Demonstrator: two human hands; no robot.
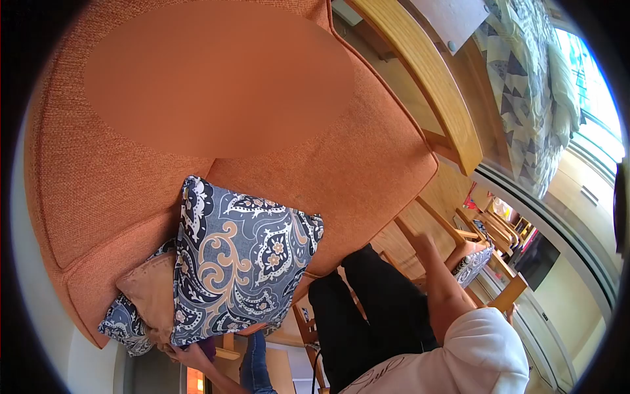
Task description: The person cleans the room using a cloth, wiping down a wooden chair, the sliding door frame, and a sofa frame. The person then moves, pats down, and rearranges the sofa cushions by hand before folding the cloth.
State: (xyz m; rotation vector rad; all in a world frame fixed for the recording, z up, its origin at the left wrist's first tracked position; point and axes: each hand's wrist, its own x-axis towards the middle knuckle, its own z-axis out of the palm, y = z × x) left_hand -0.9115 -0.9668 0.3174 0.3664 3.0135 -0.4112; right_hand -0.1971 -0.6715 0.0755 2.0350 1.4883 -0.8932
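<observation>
A navy cushion with white and tan paisley scrolls [243,262] is tilted in front of the orange upholstered sofa [367,177]. At its lower edge my left hand [188,356] is closed on the cushion's corner, with the fingertips partly hidden. Beside that hand, a brown cushion [147,285] bunches into folds, and part of another patterned cushion [125,325] shows behind it. My right hand [420,241] is beside a wooden chair frame [430,217], away from the cushions. Its fingers are small and blurred, so their grip is unclear.
The sofa's curved wooden armrest [453,98] stands at upper right. Beyond it hang a triangle-patterned curtain [522,92] and a sliding door frame [545,217]. Wooden chairs [502,282] stand to the right. Another person's jeans-clad leg [256,364] shows at the bottom.
</observation>
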